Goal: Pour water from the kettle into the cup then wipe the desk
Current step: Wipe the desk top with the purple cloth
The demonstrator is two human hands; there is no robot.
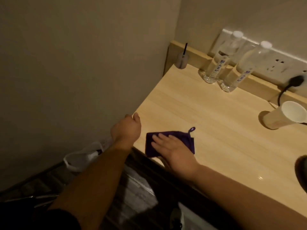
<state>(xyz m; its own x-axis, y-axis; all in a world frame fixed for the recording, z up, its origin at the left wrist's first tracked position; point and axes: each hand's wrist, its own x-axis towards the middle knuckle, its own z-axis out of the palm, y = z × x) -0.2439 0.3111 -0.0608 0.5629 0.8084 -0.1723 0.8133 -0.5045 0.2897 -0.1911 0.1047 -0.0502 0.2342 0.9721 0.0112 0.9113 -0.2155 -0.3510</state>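
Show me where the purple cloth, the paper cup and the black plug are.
purple cloth [150, 141]: head view, on its bare left part.
paper cup [274, 120]: head view, on its outer wall.
black plug [295, 81]: head view, on its body.

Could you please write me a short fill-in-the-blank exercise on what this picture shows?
1. The right hand presses flat on a folded ____ cloth.
2. The left hand grips the desk at its ____.
3. ____ clear bottles stand by the back wall.
4. The paper cup stands ____.

Missing words: purple; corner; two; upright
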